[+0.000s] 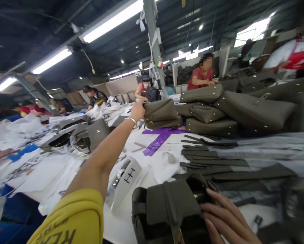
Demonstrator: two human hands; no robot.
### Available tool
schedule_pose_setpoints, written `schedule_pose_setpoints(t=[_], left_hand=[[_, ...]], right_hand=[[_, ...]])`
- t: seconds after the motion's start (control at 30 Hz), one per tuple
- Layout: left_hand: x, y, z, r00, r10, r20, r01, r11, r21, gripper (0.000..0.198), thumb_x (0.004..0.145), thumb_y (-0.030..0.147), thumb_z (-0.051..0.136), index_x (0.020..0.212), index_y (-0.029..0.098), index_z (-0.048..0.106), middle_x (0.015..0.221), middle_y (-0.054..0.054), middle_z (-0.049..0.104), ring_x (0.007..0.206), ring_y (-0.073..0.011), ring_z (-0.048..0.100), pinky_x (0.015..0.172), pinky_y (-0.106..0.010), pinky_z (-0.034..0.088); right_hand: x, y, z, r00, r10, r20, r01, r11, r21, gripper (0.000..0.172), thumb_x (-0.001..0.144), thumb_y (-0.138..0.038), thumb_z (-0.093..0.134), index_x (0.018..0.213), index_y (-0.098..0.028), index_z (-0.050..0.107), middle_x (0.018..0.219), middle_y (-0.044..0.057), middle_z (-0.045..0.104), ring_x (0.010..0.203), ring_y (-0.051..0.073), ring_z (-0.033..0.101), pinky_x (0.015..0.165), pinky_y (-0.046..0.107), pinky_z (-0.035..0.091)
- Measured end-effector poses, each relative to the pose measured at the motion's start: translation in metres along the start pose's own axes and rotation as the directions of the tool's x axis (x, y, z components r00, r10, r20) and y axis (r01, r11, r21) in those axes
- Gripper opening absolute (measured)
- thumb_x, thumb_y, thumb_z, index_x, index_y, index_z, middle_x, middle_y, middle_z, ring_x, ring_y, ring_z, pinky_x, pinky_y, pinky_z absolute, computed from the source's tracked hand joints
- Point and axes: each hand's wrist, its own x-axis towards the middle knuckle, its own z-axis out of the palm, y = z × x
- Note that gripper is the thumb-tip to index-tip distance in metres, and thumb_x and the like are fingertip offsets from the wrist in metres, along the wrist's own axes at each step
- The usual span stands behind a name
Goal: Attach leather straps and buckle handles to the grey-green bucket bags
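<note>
My left arm in a yellow sleeve stretches far across the table. My left hand (138, 110), with a bracelet at the wrist, is closed on the corner of an olive-grey bag (162, 113) at the left end of a pile of the same bags (243, 112). My right hand (225, 217) rests near the front edge, fingers curled on the side of another olive-grey bag (167, 210) that stands in front of me.
Dark leather straps (205, 159) lie in a row on the white table, next to purple tape (159, 139). A grey tool (123, 181) lies near my left arm. More bags (90, 135) and white wrapping sit at left. Several people work at the far side.
</note>
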Motion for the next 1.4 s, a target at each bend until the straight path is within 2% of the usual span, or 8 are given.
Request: schedule_pose_setpoints(t=[0.1,0.17,0.33,0.43,0.53,0.77,1.13,1.4], left_hand=[[-0.025,0.041,-0.018,0.993,0.114,-0.012,-0.114,0.986,-0.125,0.072,0.086,0.013,0.057,0.152,0.006,0.03,0.147,-0.021,0.048,0.132,-0.0302,0.048,0.109,-0.04,0.038],[-0.066,0.064,-0.035,0.953,0.301,0.041,-0.278,0.918,-0.284,0.059,0.089,0.023,0.057,0.145,0.009,0.045,0.14,-0.017,0.057,0.122,-0.0274,0.057,0.106,-0.038,0.041],[-0.215,0.085,-0.087,0.693,0.637,0.337,-0.412,0.734,-0.541,0.043,0.095,0.045,0.052,0.133,0.027,0.061,0.133,-0.006,0.064,0.12,-0.0252,0.06,0.106,-0.039,0.042],[-0.285,0.072,-0.098,0.556,0.686,0.469,-0.384,0.712,-0.588,0.076,0.079,0.052,0.071,0.148,0.036,0.041,0.155,-0.006,0.04,0.138,-0.0302,0.044,0.113,-0.041,0.035],[-0.32,0.055,-0.089,0.611,0.624,0.488,-0.372,0.769,-0.519,0.089,0.075,0.052,0.076,0.151,0.037,0.032,0.161,-0.008,0.027,0.143,-0.0339,0.035,0.115,-0.047,0.032],[-0.342,0.038,-0.044,0.733,0.557,0.391,-0.47,0.83,-0.3,0.055,0.093,0.041,0.056,0.146,0.036,0.043,0.158,-0.008,0.035,0.136,-0.0331,0.047,0.11,-0.05,0.041],[-0.367,0.035,-0.048,0.748,0.65,0.138,-0.609,0.754,-0.246,0.057,0.093,0.029,0.052,0.148,0.037,0.04,0.158,-0.003,0.035,0.13,-0.0277,0.054,0.105,-0.039,0.047],[-0.388,0.065,-0.073,0.846,0.531,-0.055,-0.519,0.794,-0.318,0.05,0.089,0.041,0.057,0.139,0.04,0.053,0.154,0.002,0.041,0.128,-0.0325,0.055,0.1,-0.043,0.053]], right_hand=[[0.008,-0.018,-0.008,0.984,0.165,-0.064,-0.165,0.986,0.013,0.037,0.085,-0.01,0.06,0.119,-0.023,0.065,0.127,0.008,0.065,0.128,0.027,0.054,0.108,0.042,0.045],[0.01,-0.026,-0.011,0.931,0.346,-0.114,-0.348,0.938,0.003,0.047,0.087,-0.014,0.059,0.132,-0.024,0.056,0.145,0.01,0.05,0.136,0.029,0.045,0.113,0.048,0.039],[0.008,-0.029,-0.015,0.802,0.593,0.069,-0.597,0.791,0.131,0.055,0.092,-0.03,0.054,0.146,-0.026,0.04,0.15,0.008,0.045,0.137,0.027,0.044,0.113,0.049,0.039],[0.008,-0.031,-0.015,0.794,0.595,0.123,-0.607,0.778,0.16,0.055,0.091,-0.028,0.052,0.145,-0.026,0.041,0.143,0.007,0.053,0.131,0.025,0.052,0.111,0.046,0.041],[0.008,-0.045,-0.015,0.809,0.58,0.095,-0.587,0.793,0.163,0.051,0.09,-0.022,0.052,0.14,-0.026,0.048,0.138,0.007,0.059,0.126,0.024,0.056,0.109,0.044,0.043],[-0.007,-0.054,-0.032,0.892,0.405,0.203,-0.445,0.868,0.22,0.043,0.095,-0.034,0.055,0.137,-0.025,0.051,0.134,0.006,0.062,0.121,0.02,0.06,0.103,0.035,0.048],[-0.023,0.127,-0.167,0.805,0.593,0.018,-0.461,0.644,-0.611,0.038,0.09,-0.005,0.047,0.125,-0.011,0.062,0.134,0.019,0.059,0.127,0.028,0.052,0.108,0.043,0.04],[-0.007,0.183,-0.198,0.749,0.636,0.186,-0.288,0.565,-0.773,0.023,0.093,-0.031,0.061,0.11,-0.015,0.064,0.113,0.008,0.066,0.102,0.022,0.064,0.092,0.046,0.051]])
